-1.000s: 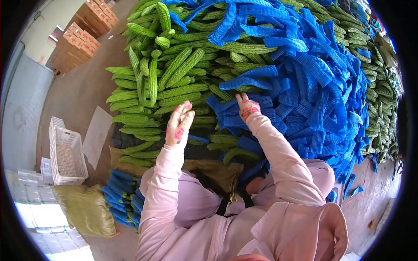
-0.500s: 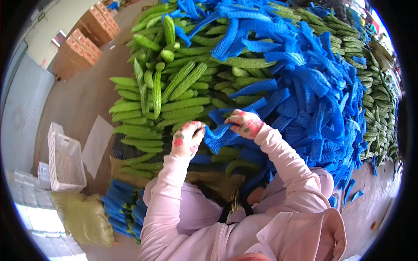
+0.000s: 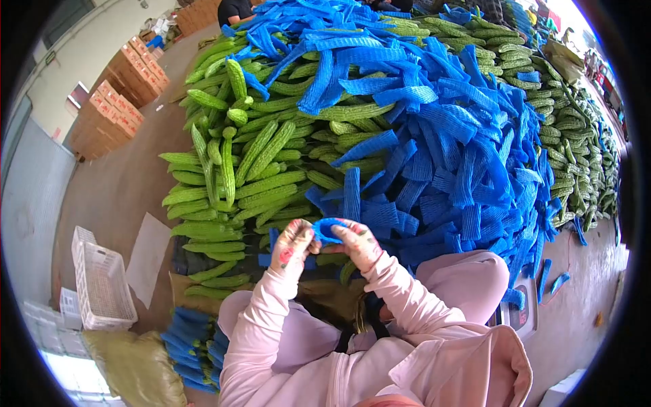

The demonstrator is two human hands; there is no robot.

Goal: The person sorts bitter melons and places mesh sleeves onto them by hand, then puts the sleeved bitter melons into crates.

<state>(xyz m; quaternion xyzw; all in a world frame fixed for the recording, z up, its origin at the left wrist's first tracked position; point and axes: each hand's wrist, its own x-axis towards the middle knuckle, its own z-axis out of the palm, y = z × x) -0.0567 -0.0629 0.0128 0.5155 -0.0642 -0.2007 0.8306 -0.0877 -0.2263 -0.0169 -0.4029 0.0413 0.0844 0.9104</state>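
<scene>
Between my two hands is a blue foam net sleeve (image 3: 327, 222), its mouth spread into a ring. My left hand (image 3: 291, 245), in a flowered glove, pinches the ring's left side. The right side is gripped by the thumb and fingers of my right hand (image 3: 361, 245), gloved alike. Green bitter melons (image 3: 271, 188) lie stacked in front of my left hand. A large heap of blue foam net sleeves (image 3: 434, 136) spreads over the melons, ahead and to the right.
Left on the floor stand a white plastic crate (image 3: 108, 285) and a stuffed yellowish sack (image 3: 135, 366). Sleeved melons (image 3: 190, 346) lie beside my left knee. Cardboard boxes (image 3: 105, 125) are stacked far left. More bitter melons (image 3: 583, 163) fill the right. Another person (image 3: 234, 10) is at the top.
Both hands have come closer to my body and together. The sleeve, stretched sideways before, now shows a rounded open mouth. My view has tilted, showing more of the far side.
</scene>
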